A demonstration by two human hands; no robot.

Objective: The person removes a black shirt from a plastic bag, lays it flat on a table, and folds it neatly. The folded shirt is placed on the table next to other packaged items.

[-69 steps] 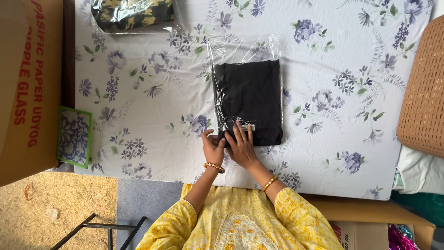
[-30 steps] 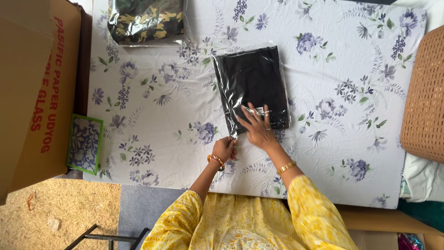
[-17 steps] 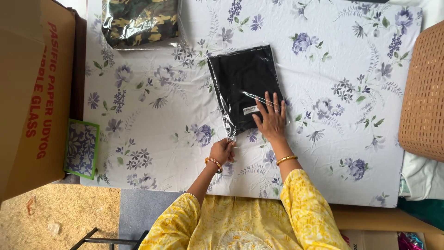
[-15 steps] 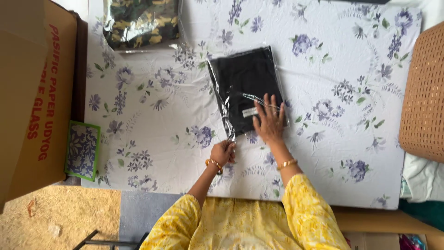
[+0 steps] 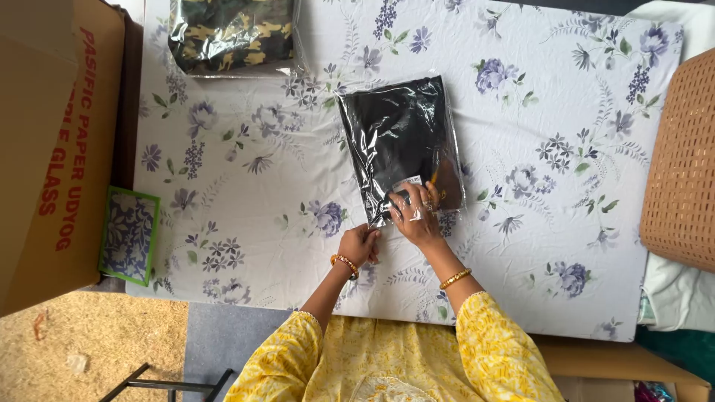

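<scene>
Black cloth bagged up in clear plastic

Right hand [image 5: 417,217] lay flat, fingers spread on the plastic bag [image 5: 402,145] holding black cloth; left hand [image 5: 360,243] pinched its near corner shut.

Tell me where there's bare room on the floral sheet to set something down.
Free: the floral sheet left of the black garment in clear plastic, below the camouflage packet, and right toward the wicker basket. Crowded: the near edge, where left hand and right hand work.
</scene>
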